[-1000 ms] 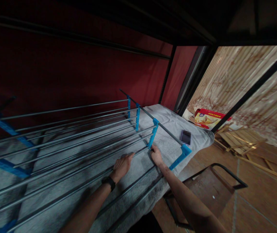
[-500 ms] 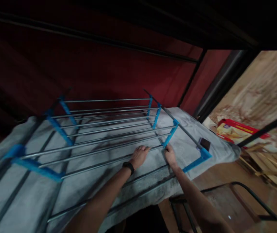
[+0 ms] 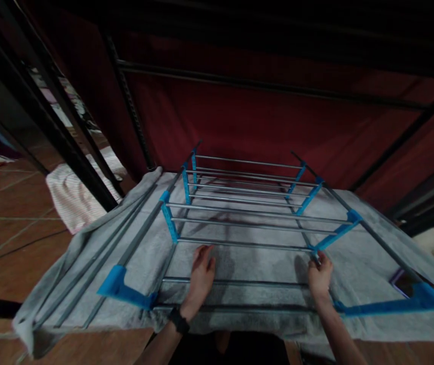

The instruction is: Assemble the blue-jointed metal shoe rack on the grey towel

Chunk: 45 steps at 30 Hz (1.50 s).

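A rack frame of grey metal tubes (image 3: 245,226) joined by blue plastic brackets (image 3: 169,222) lies in front of me. My left hand (image 3: 202,271), with a black band at its wrist, hovers just in front of a crossbar (image 3: 245,245). Its fingers are apart, with nothing visible in them. My right hand (image 3: 320,275) is closed around the right side tube, close under the lower end of a blue bracket (image 3: 338,236). Part of that tube is hidden by the hand. Larger blue end pieces (image 3: 125,291) sit at the near corners.
Grey cloth (image 3: 266,263) lies under the rack. Several loose tubes (image 3: 91,268) rest at the left. A dark phone-like object (image 3: 402,282) lies under the right side tube. Dark metal posts (image 3: 65,132) and a red curtain (image 3: 239,116) stand behind; striped cloth (image 3: 74,195) hangs left.
The view has swung left, showing the rack's left side and the loose tubes. My left hand has come off the crossbar and moved left, away from my right hand, which stays by the bracket.
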Available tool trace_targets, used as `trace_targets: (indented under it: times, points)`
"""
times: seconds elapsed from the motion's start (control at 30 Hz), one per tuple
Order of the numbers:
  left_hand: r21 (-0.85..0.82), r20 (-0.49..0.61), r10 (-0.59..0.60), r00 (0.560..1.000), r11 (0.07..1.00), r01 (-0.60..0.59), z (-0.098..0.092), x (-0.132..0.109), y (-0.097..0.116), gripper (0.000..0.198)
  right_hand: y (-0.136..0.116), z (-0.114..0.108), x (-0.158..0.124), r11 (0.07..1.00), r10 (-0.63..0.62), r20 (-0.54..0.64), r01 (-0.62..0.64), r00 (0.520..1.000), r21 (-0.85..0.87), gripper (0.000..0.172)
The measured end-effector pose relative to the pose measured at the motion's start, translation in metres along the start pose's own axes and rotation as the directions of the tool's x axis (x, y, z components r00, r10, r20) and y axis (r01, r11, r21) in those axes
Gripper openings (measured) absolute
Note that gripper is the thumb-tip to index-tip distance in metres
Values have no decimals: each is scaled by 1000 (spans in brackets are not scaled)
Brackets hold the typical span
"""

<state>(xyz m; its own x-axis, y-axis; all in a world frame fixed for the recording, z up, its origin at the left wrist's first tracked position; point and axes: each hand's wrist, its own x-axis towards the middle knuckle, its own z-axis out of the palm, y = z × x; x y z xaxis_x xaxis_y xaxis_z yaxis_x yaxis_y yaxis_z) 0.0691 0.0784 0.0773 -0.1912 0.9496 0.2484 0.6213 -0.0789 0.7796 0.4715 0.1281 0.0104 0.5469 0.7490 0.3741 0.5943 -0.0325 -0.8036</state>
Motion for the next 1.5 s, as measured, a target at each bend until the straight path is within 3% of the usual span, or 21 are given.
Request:
trace_targets:
  times: [0.1, 0.17, 0.27, 0.37, 0.47, 0.53, 0.63, 0.7, 0.8, 0.87, 0.97, 1.23, 1.37, 1.5]
  points:
    - [3, -264, -157, 952, 987, 164, -18, -5, -21, 35, -41, 20, -41, 996, -63, 68, 59, 996, 66, 56]
    - [3, -346, -230, 910, 969, 246, -22, 0, -28, 44, -69, 37, -65, 978, -178, 173, 156, 969, 135, 51]
    - [-1, -341, -319, 884, 941, 339, -25, 14, -30, 60, -99, 60, -90, 946, -308, 303, 255, 902, 202, 46]
    - [9, -295, -365, 883, 923, 385, -26, 17, -27, 56, -110, 68, -109, 922, -382, 411, 309, 828, 234, 45]
    - [-8, -99, -187, 977, 982, 187, -25, -3, -24, 42, -108, 57, -125, 902, -431, 512, 362, 743, 236, 42]
    - [-1, 136, 19, 990, 1000, -19, -23, -23, -23, 36, -105, 42, -132, 892, -443, 559, 408, 700, 195, 36]
    - [144, 402, 171, 900, 959, -246, -20, -47, -24, 36, -109, 22, -136, 864, -432, 649, 493, 626, 100, 31]
    - [273, 482, 182, 857, 898, -344, -20, -49, -26, 42, -120, 15, -132, 840, -401, 714, 541, 575, 37, 29]
    - [363, 561, 192, 805, 817, -448, -15, -34, -26, 47, -135, 15, -120, 795, -360, 768, 606, 529, -45, 19]
    - [370, 584, 209, 784, 792, -486, -10, -22, -26, 47, -142, 16, -112, 760, -369, 770, 646, 521, -73, 16]
    - [354, 538, 270, 798, 787, -505, -6, -12, -28, 46, -149, 17, -106, 734, -404, 736, 672, 542, -92, 17]
    - [305, 434, 380, 817, 791, -530, -19, 2, -22, 40, -162, 22, -78, 690, -498, 660, 718, 563, -92, 18]
    - [249, 355, 384, 852, 840, -483, -22, 17, -20, 40, -164, 26, -53, 667, -529, 627, 737, 572, -109, 19]
    - [143, 366, 405, 838, 865, -480, -19, 35, -22, 36, -158, 28, -37, 678, -534, 599, 725, 597, -119, 25]
